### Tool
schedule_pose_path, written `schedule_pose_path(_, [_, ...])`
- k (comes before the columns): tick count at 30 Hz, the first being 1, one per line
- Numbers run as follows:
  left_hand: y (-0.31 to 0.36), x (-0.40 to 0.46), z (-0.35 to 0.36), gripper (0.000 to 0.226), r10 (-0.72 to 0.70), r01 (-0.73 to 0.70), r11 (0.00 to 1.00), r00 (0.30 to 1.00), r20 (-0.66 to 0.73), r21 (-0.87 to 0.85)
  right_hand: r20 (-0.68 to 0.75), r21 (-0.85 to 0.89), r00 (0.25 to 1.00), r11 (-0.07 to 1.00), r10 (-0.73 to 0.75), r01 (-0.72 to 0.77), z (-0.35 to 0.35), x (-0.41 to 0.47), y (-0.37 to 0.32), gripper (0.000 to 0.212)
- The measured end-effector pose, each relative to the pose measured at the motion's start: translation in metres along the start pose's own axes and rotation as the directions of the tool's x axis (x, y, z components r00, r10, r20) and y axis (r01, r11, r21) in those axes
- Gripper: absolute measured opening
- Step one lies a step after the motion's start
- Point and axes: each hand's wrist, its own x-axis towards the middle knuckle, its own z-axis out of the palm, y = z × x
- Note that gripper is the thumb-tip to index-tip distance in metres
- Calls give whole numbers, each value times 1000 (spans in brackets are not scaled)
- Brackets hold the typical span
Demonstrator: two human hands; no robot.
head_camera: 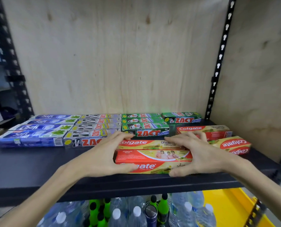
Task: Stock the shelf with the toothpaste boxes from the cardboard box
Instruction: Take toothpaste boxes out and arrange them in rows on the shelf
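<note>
Hands point(103, 154) hold Colgate boxes point(152, 158) crosswise.

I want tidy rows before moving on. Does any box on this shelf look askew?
Yes: the Colgate box at the far right lies angled with its logo upside down, unlike the straight rows. Both hands grip other Colgate boxes.

Blue boxes point(33, 133), left rows: "Safi", "Doublemint" on the front one.
Silver boxes point(89, 138): "ZACT".
Green boxes point(146, 130), plus one further right point(182, 118): "ZACT", "Whitening".
Red-and-gold boxes, front stack point(152, 159) and right point(203, 131): "Colgate".
</note>
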Motion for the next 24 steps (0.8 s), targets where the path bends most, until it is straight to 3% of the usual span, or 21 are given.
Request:
schedule_pose_path(6, [-16, -26, -10, 92, -28, 14, 983, 997, -73, -186, -102, 67, 994, 997, -30, 37, 14, 3, -22, 105])
schedule_pose_path(14, [-56, -88, -43, 73, -48, 33, 994, 989, -143, -101, -196, 67, 959, 973, -204, 220, 42, 35, -88, 89])
schedule_pose_path(24, [-118, -152, -88, 72, -200, 198, 980, 962, -187, -29, -259, 135, 944, 960, -203, 243, 83, 95, -166, 93])
